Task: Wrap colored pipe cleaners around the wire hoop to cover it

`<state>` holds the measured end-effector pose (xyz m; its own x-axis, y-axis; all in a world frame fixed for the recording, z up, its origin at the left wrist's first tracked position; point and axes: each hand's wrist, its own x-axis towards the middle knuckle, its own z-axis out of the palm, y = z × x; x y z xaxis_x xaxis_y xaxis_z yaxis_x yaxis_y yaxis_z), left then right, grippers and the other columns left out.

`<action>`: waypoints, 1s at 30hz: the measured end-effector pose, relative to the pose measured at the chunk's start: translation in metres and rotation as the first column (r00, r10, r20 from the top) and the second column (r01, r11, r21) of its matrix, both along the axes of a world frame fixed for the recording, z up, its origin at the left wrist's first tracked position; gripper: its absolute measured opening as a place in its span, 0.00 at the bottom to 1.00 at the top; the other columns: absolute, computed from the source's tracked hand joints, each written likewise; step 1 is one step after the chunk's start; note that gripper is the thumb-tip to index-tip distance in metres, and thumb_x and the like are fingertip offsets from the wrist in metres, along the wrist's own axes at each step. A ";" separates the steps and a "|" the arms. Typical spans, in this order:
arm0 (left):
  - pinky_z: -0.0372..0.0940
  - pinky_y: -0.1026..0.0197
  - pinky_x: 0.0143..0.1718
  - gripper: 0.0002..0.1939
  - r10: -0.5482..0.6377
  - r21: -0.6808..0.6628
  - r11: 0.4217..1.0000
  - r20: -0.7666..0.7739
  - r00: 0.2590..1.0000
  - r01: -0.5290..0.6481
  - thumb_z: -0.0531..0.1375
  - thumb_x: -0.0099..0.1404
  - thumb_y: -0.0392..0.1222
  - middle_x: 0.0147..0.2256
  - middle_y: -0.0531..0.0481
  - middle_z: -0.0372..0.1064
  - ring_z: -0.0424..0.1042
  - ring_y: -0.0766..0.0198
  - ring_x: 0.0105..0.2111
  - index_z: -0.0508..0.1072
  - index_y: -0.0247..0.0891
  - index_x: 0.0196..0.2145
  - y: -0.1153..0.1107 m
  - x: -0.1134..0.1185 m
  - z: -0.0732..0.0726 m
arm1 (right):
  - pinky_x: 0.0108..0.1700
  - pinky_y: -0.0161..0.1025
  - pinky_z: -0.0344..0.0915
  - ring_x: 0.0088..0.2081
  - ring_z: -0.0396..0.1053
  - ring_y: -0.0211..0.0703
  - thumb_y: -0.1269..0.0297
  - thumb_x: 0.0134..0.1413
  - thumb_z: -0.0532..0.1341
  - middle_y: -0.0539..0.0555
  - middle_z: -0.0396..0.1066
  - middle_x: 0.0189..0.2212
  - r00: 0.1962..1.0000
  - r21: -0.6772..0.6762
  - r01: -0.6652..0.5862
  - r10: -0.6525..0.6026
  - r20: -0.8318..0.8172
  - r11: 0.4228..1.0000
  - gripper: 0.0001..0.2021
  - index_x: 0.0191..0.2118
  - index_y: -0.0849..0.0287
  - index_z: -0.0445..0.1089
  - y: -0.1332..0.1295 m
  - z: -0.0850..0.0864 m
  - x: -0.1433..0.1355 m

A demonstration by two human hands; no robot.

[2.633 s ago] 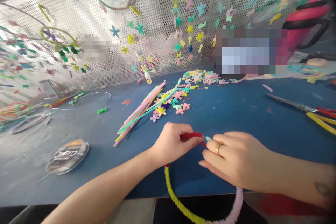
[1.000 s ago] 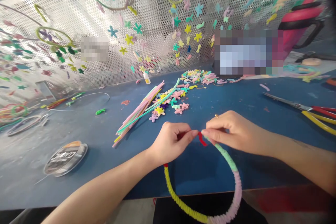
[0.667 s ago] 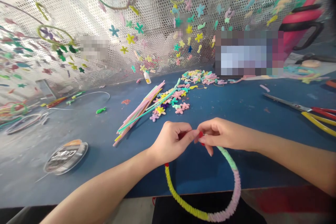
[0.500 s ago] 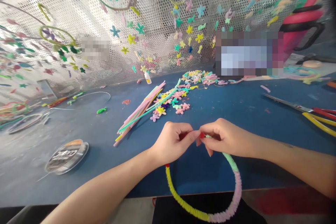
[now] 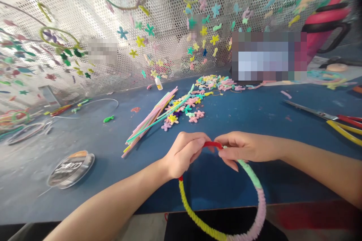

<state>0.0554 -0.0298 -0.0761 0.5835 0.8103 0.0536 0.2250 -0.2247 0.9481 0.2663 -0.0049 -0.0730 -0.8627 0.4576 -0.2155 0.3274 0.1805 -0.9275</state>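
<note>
A hoop wrapped in fuzzy pipe cleaner hangs over the table's front edge, banded yellow, pale purple, mint and red. My left hand is closed around its upper left side, where red shows on both sides of the fingers. A red pipe cleaner stretch bridges the gap between my hands. At the upper right, the thumb and fingers of my right hand pinch the hoop where red meets mint. My fingers partly hide the wrapping there.
Pipe cleaner stems lie beside a heap of small fuzzy flowers. Scissors rest at the right, a spool of clear line at the left. A perforated metal panel hung with flowers stands behind, near a pink tumbler.
My hands have moved apart, baring a stretch of red between them. The right hand has shifted slightly right, and the hoop's right side has swung outward.
</note>
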 end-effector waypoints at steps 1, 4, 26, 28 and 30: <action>0.47 0.68 0.18 0.17 0.010 0.037 0.999 -0.024 1.000 -0.009 0.46 0.66 0.45 0.13 0.58 0.50 0.49 0.73 0.15 0.71 0.33 0.38 0.000 0.001 0.000 | 0.26 0.32 0.52 0.23 0.55 0.32 0.49 0.59 0.50 0.48 0.64 0.23 1.000 -0.007 -0.006 0.005 -0.020 1.000 0.18 0.38 0.63 0.61 0.001 0.000 0.001; 0.49 0.68 0.21 0.14 0.055 0.176 0.984 -0.105 0.993 -0.036 0.50 0.65 0.45 0.20 0.55 0.56 0.51 0.73 0.19 0.70 0.34 0.39 0.000 0.003 0.000 | 0.24 0.31 0.51 0.22 0.52 0.31 0.48 0.59 0.48 0.48 0.61 0.23 0.998 -0.015 -0.021 0.020 -0.063 1.000 0.20 0.40 0.63 0.60 0.003 0.002 0.003; 0.46 0.67 0.20 0.13 0.074 0.169 0.984 -0.145 0.987 -0.049 0.49 0.65 0.45 0.16 0.58 0.50 0.48 0.73 0.18 0.69 0.34 0.36 -0.002 0.002 -0.002 | 0.28 0.34 0.55 0.25 0.54 0.33 0.52 0.62 0.44 0.49 0.61 0.26 0.998 -0.014 0.029 -0.029 -0.050 0.999 0.16 0.35 0.60 0.57 -0.001 0.004 -0.001; 0.48 0.67 0.21 0.13 0.089 0.230 0.972 -0.168 0.982 -0.048 0.50 0.65 0.45 0.19 0.57 0.53 0.49 0.73 0.19 0.69 0.34 0.35 -0.001 0.004 -0.002 | 0.29 0.34 0.55 0.25 0.54 0.33 0.53 0.62 0.44 0.48 0.62 0.25 0.998 -0.022 0.029 -0.030 -0.049 0.999 0.16 0.34 0.60 0.57 0.000 0.002 0.000; 0.50 0.68 0.23 0.13 0.103 0.252 0.966 -0.188 0.977 -0.053 0.50 0.65 0.44 0.21 0.56 0.55 0.52 0.73 0.21 0.68 0.34 0.30 -0.001 0.005 -0.001 | 0.29 0.34 0.55 0.24 0.54 0.32 0.53 0.62 0.44 0.48 0.62 0.25 0.998 -0.042 0.033 -0.035 -0.054 0.999 0.16 0.33 0.60 0.57 0.000 0.000 0.000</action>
<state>0.0604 -0.0306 -0.0774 0.5382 0.8303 0.1448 0.4286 -0.4175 0.8012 0.2663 -0.0047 -0.0729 -0.8577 0.4786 -0.1878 0.2816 0.1316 -0.9505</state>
